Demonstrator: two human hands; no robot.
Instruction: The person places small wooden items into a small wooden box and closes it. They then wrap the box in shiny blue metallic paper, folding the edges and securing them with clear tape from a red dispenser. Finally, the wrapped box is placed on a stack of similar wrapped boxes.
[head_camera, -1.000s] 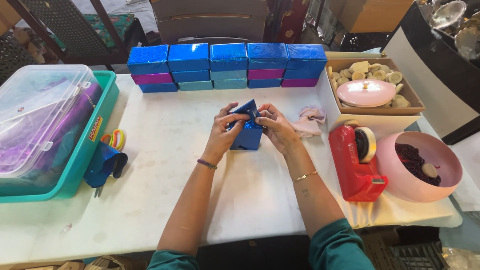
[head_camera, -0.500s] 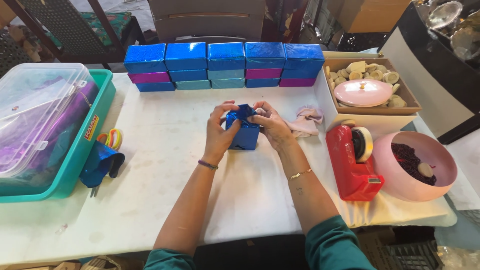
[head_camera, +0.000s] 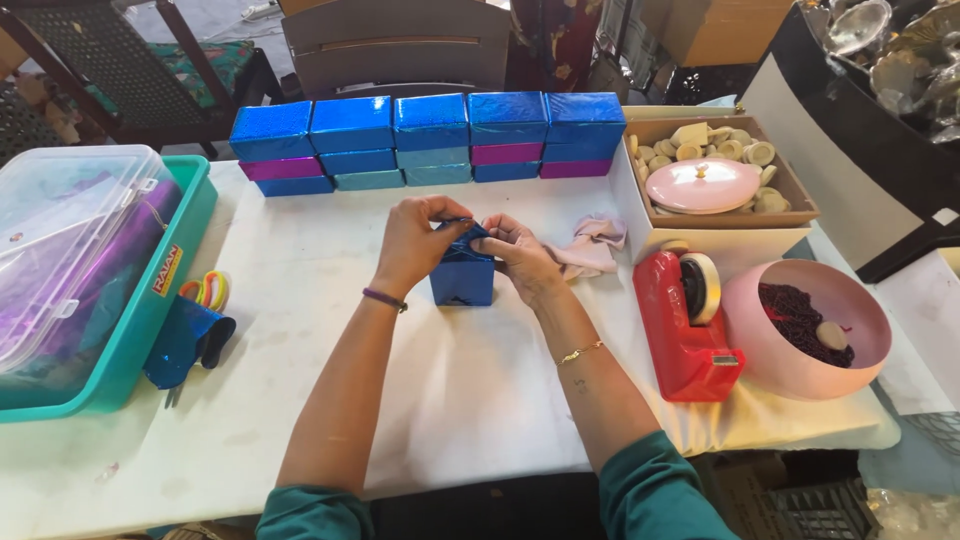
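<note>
At centre frame your left hand (head_camera: 415, 243) and right hand (head_camera: 520, 255) pinch the blue foil folded over the top of the box (head_camera: 462, 278), which stands on the white table (head_camera: 470, 390). Right of it, a red tape dispenser (head_camera: 688, 325) sits beside a pink bowl (head_camera: 760, 350) of dark beads. At left, a teal bin (head_camera: 150, 300) holds a clear tub, its contents blurred. Farther back, a carton (head_camera: 790, 195) holds discs and a pink lid; wrapped boxes (head_camera: 430, 135) line the far edge.

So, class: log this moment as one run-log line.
left hand: pinching foil atop blue box | right hand: folding same flap | red tape dispenser: untouched
</note>
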